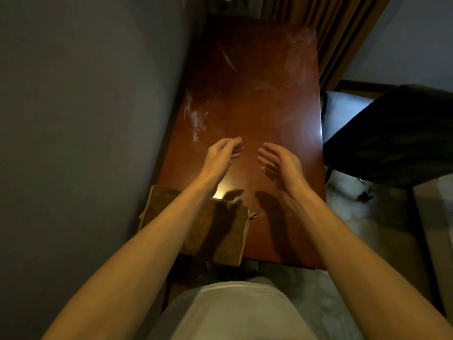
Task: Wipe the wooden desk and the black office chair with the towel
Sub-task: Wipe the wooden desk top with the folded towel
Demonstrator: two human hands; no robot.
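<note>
The reddish wooden desk stretches away from me, with whitish dusty smears on its far and left parts. A folded brown towel lies on the near left corner, partly over the desk's edge. Both hands hover above the middle of the desk, holding nothing. My left hand has loosely curled fingers. My right hand faces it, palm inward, fingers relaxed. The black office chair stands to the right of the desk.
A grey wall runs along the desk's left side. Brown curtains hang at the far right behind the desk. Pale patterned floor shows between desk and chair.
</note>
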